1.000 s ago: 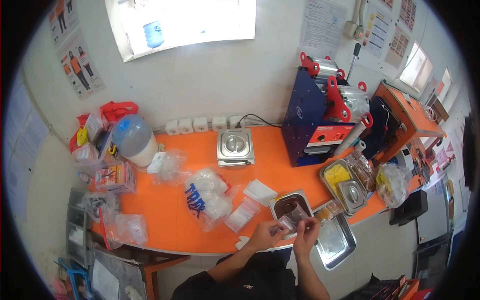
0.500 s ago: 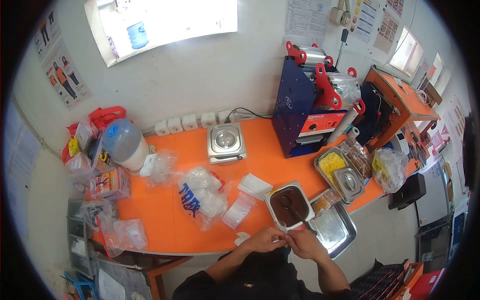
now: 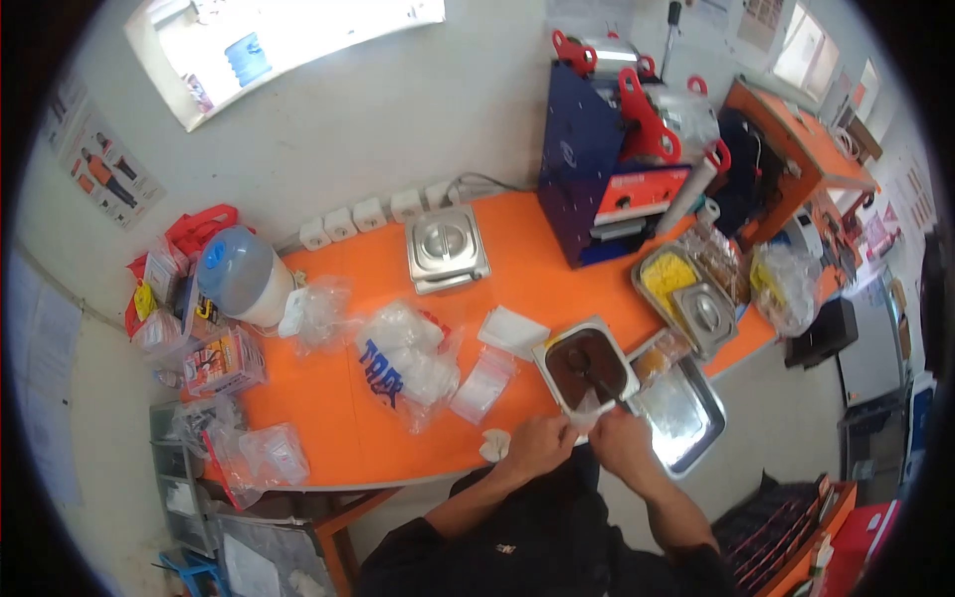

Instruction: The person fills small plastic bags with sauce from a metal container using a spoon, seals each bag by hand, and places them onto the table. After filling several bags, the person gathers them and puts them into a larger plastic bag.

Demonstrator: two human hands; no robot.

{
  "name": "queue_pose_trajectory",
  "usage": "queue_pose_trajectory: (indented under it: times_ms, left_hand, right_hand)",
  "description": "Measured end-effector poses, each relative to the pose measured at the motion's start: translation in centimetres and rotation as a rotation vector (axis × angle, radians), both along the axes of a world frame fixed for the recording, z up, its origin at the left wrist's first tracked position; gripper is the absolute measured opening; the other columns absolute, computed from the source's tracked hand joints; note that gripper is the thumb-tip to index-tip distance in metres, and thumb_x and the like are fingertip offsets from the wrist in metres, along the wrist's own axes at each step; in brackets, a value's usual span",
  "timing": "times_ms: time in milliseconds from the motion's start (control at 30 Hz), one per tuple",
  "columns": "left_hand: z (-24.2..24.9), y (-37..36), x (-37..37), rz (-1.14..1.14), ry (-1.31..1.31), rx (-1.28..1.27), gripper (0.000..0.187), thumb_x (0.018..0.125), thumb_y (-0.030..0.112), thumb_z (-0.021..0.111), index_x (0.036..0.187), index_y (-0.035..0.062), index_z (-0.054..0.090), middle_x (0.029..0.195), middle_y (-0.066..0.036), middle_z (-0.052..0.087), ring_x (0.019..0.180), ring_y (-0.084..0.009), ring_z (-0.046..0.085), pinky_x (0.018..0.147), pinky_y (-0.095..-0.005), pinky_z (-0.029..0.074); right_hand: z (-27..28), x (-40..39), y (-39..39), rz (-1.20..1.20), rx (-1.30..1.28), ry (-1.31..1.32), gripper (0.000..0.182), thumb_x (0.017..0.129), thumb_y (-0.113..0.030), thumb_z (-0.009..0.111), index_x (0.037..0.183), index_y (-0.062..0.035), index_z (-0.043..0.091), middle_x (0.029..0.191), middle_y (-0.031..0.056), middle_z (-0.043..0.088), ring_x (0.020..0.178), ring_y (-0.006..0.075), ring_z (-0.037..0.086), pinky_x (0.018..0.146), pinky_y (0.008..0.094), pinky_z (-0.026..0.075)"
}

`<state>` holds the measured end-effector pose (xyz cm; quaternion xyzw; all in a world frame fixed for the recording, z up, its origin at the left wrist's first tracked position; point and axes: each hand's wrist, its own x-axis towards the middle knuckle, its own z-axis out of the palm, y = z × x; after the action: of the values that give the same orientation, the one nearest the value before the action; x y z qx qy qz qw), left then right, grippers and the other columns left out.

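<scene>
My left hand [image 3: 540, 445] and my right hand [image 3: 621, 444] are both closed, side by side at the table's front edge. Between them they pinch a small clear plastic bag [image 3: 588, 404], its top overlapping the near rim of a square steel pan [image 3: 543, 370]. Dark brown sauce [image 3: 572, 356] fills part of that pan. A black-handled ladle [image 3: 595, 380] rests in the sauce, its handle toward my right hand. To the left lie a stack of clear bags [image 3: 483, 386] and a crumpled white tissue [image 3: 494, 445].
A steel tray [image 3: 688, 418] sits right of the pan, below a container of yellow shreds [image 3: 668, 271]. A blue cup-sealing machine [image 3: 577, 169] stands behind. Further left are a lidded steel pan [image 3: 444, 245], a bag of plastic cups [image 3: 403, 348] and a blue-lidded jar [image 3: 244, 284].
Both hands have moved slightly up and right, toward the sauce pan, and sit a little farther apart, with the bag showing more between them. The camera view has shifted.
</scene>
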<state>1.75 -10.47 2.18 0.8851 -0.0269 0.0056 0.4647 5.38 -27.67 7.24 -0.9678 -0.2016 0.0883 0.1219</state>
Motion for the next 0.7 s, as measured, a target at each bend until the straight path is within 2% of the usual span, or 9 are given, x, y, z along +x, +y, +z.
queue_pose_trajectory:
  times_ms: [133, 233, 333, 367, 400, 467, 567, 667, 700]
  left_hand:
    - [1.6, -1.2, -0.4, 0.121, -0.240, 0.046, 0.022, 0.084, 0.019, 0.070, 0.069, 0.0079, 0.059, 0.066, -0.014, 0.063, 0.059, -0.0364, 0.064, 0.050, -0.0443, 0.050]
    - [1.9, -0.7, -0.2, 0.090, -0.358, 0.029, 0.016, 0.082, 0.016, 0.073, 0.072, 0.0087, 0.062, 0.060, -0.011, 0.062, 0.053, -0.0330, 0.064, 0.049, -0.0420, 0.050]
    - [0.5, -0.1, -0.7, 0.176, -0.315, 0.058, 0.021, 0.080, 0.018, 0.076, 0.069, 0.0092, 0.061, 0.061, -0.009, 0.062, 0.052, -0.0306, 0.063, 0.049, -0.0409, 0.051]
    - [0.6, 0.4, -1.2, 0.130, -0.178, 0.081, 0.019, 0.076, 0.020, 0.081, 0.080, 0.0078, 0.067, 0.079, -0.010, 0.070, 0.067, -0.0277, 0.070, 0.054, -0.0376, 0.054]
    - [1.9, 0.7, -1.2, 0.127, -0.168, 0.077, 0.019, 0.076, 0.020, 0.081, 0.080, 0.0078, 0.067, 0.079, -0.010, 0.070, 0.067, -0.0277, 0.070, 0.054, -0.0376, 0.054]
    - [4.6, 1.3, -0.2, -0.018, -0.351, -0.168, 0.032, 0.073, 0.021, 0.086, 0.097, 0.0064, 0.070, 0.105, -0.010, 0.072, 0.089, -0.0254, 0.072, 0.064, -0.0344, 0.057]
    - [2.9, 2.0, -0.2, -0.244, -0.399, -0.109, 0.048, 0.070, 0.020, 0.089, 0.111, 0.0058, 0.069, 0.120, -0.010, 0.068, 0.104, -0.0259, 0.070, 0.072, -0.0330, 0.058]
    - [0.2, 3.0, 0.3, -0.200, -0.503, -0.134, 0.049, 0.070, 0.016, 0.090, 0.113, 0.0062, 0.070, 0.115, -0.010, 0.070, 0.094, -0.0224, 0.071, 0.071, -0.0312, 0.057]
    - [-0.2, 3.5, 0.4, -0.198, -0.503, -0.137, 0.049, 0.070, 0.016, 0.090, 0.113, 0.0062, 0.070, 0.115, -0.010, 0.070, 0.094, -0.0224, 0.071, 0.071, -0.0312, 0.057]
  right_hand:
    - [1.8, -0.3, 1.3, -0.103, 0.161, -0.132, 0.030, 0.089, -0.025, 0.064, 0.071, -0.0017, 0.067, 0.066, 0.0218, 0.065, 0.062, 0.0411, 0.066, 0.060, 0.0512, 0.054]
    - [3.0, -0.3, 1.8, -0.085, 0.079, 0.054, 0.030, 0.091, -0.026, 0.062, 0.079, -0.0001, 0.071, 0.075, 0.0250, 0.067, 0.074, 0.0424, 0.068, 0.070, 0.0520, 0.055]
    - [2.0, 0.3, 1.0, -0.154, 0.094, 0.010, 0.027, 0.086, -0.022, 0.064, 0.071, -0.0008, 0.069, 0.069, 0.0250, 0.065, 0.068, 0.0439, 0.067, 0.065, 0.0524, 0.055]
    - [2.4, 0.3, 1.1, -0.163, 0.094, 0.034, 0.024, 0.085, -0.021, 0.063, 0.073, -0.0014, 0.071, 0.070, 0.0245, 0.066, 0.068, 0.0433, 0.067, 0.066, 0.0516, 0.055]
    - [2.3, 0.1, 1.0, -0.166, 0.088, 0.043, 0.024, 0.085, -0.021, 0.063, 0.073, -0.0014, 0.071, 0.070, 0.0245, 0.066, 0.068, 0.0433, 0.067, 0.066, 0.0516, 0.055]
    - [2.0, 0.3, 0.7, -0.099, 0.153, 0.133, 0.023, 0.084, -0.021, 0.063, 0.075, -0.0024, 0.072, 0.071, 0.0227, 0.067, 0.069, 0.0417, 0.068, 0.066, 0.0500, 0.055]
    - [0.9, 0.2, 0.5, 0.099, 0.194, 0.234, 0.027, 0.087, -0.027, 0.066, 0.078, -0.0023, 0.072, 0.069, 0.0204, 0.067, 0.069, 0.0389, 0.069, 0.066, 0.0490, 0.055]
    - [2.6, 2.0, -0.1, 0.052, 0.418, 0.407, 0.029, 0.085, -0.030, 0.071, 0.078, -0.0014, 0.071, 0.070, 0.0202, 0.067, 0.067, 0.0392, 0.068, 0.067, 0.0481, 0.055]
    - [2.5, 3.0, -0.3, -0.145, 0.437, 0.488, 0.029, 0.084, -0.031, 0.073, 0.081, -0.0022, 0.070, 0.077, 0.0178, 0.069, 0.078, 0.0357, 0.068, 0.074, 0.0450, 0.054]
